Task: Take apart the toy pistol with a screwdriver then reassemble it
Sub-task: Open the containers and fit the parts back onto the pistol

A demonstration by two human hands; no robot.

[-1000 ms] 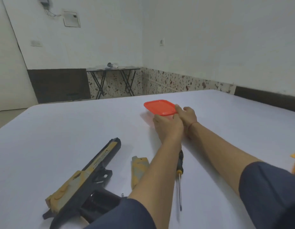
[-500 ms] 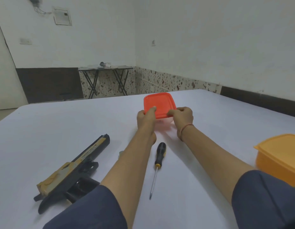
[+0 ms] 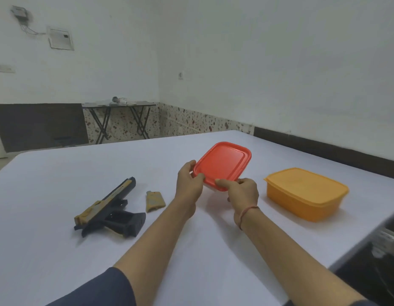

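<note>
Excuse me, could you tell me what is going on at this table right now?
A person grips a red-lidded box at its near edge with the left hand and right hand, holding it tilted above the white table. The toy pistol lies untouched to the left, with a separate tan piece beside it. A closed orange container sits on the right.

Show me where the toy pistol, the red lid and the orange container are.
toy pistol (image 3: 106,199): head view, on the tan-and-black slide.
red lid (image 3: 222,165): head view, middle of its top face.
orange container (image 3: 302,184): head view, middle of its own lid.
</note>
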